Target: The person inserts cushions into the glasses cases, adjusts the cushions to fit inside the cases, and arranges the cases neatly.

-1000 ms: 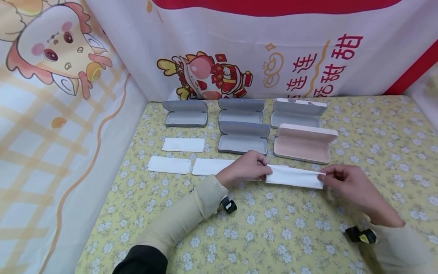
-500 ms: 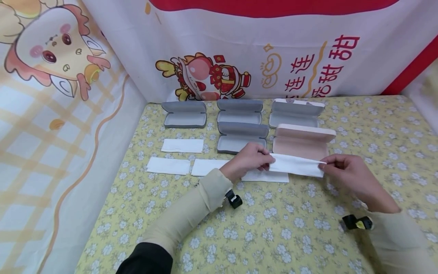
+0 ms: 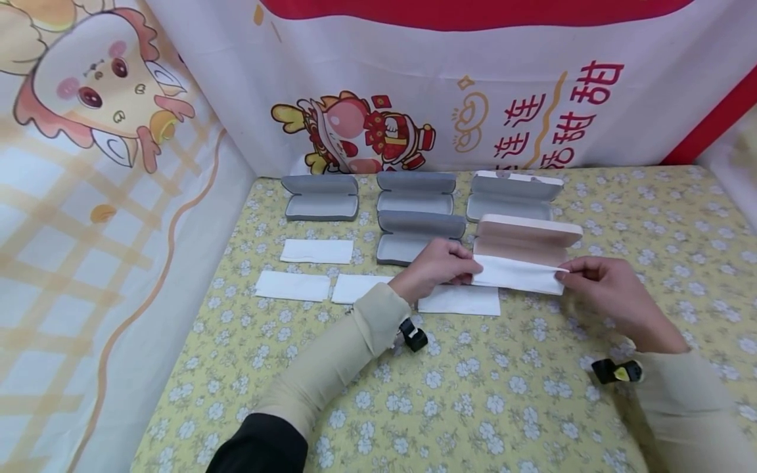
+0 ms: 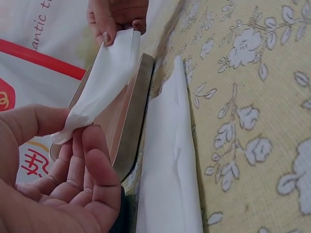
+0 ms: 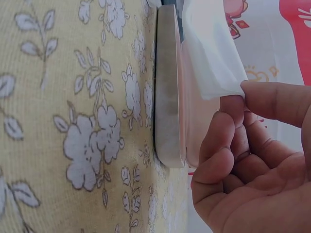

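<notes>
Yellow flowered cloth point(image 3: 461, 401) spread beneath everything, and a white printed backdrop point(image 3: 355, 52) hung behind. Between the two hands a white folded strip point(image 3: 519, 274) was stretched out: the left hand point(image 3: 440, 268) pinched one end between thumb and forefinger, and the right hand point(image 3: 612, 295) pinched the opposite end likewise, thumb and finger closed to the strip's own thickness. The strip was held over the lower half of an open pink case point(image 3: 523, 249), whose raised lid stood behind it; whether it touched the inside could not be told. Just in front, a second strip point(image 3: 458, 302) lay flat on the cloth. Left of the pink case stood a grey case point(image 3: 421, 226), open and partly hidden by the left hand. Farther left lay a third strip point(image 3: 357, 286), partly behind the left sleeve point(image 3: 331, 368), then a fourth strip point(image 3: 292, 286) beside it and a fifth strip point(image 3: 317, 251) behind. Along the back, the left case point(image 3: 322, 207), the middle case point(image 3: 416, 200) and the right case point(image 3: 510, 209) all stood open.
</notes>
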`<state>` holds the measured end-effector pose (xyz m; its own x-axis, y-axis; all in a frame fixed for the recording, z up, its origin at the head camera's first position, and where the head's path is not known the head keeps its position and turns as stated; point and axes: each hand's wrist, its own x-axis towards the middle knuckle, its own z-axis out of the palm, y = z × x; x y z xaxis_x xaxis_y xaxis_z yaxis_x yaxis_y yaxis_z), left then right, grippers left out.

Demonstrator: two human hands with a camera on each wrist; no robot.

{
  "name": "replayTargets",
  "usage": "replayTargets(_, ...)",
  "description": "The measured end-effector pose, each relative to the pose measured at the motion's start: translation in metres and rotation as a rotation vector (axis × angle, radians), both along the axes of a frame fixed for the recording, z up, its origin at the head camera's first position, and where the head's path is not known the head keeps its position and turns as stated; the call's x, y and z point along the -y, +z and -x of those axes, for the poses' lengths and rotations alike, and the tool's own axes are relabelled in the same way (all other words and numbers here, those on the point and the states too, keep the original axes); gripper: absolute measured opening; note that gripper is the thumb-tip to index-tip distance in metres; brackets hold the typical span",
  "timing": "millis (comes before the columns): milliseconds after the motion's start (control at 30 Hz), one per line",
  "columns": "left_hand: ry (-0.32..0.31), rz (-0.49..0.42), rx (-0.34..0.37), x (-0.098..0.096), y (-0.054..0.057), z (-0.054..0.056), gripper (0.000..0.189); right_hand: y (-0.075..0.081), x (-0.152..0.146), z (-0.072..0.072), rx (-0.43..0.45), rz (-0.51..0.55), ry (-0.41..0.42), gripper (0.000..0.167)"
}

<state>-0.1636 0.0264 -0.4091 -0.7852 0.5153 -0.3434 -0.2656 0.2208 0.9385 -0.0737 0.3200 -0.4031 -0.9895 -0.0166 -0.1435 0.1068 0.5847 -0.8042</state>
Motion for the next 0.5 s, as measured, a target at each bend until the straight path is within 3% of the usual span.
replayTargets(200,0.035,-0.030,0.021,-0.0011,0.0014,0.0007,0.014,-0.0005,-0.0025,0.0037,-0.003,0.034,-0.015,0.039)
replayTargets(500,0.088,-0.002,-0.043,-0.0083,0.0035,0.0030,0.013,0.0007,-0.0046,0.0075,0.035,0.056,-0.039,0.046)
